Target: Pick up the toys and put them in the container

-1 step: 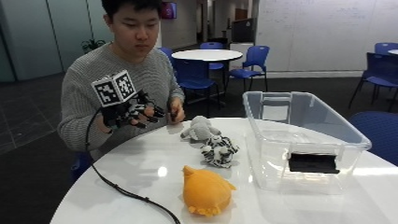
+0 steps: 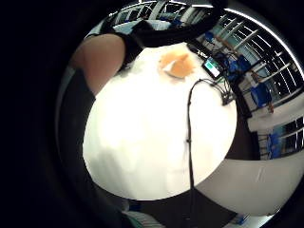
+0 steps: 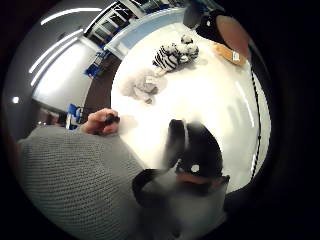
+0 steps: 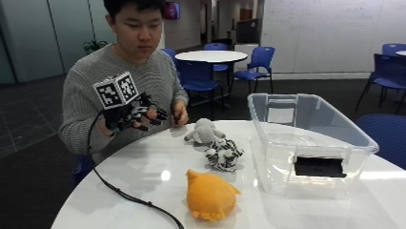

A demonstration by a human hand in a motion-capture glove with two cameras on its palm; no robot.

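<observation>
Hand (image 4: 136, 116) raised, empty – only thumb-side view shows zebra toy (image 3: 167, 56).

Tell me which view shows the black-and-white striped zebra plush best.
The outside view: the black-and-white striped zebra plush sits unobstructed on the white round table. The thumb-side palm view shows it small and distant; the little-finger-side view misses it.

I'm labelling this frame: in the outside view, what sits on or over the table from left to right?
Gloved right hand → grey plush toy → orange plush toy → zebra plush toy → clear plastic container.
</observation>
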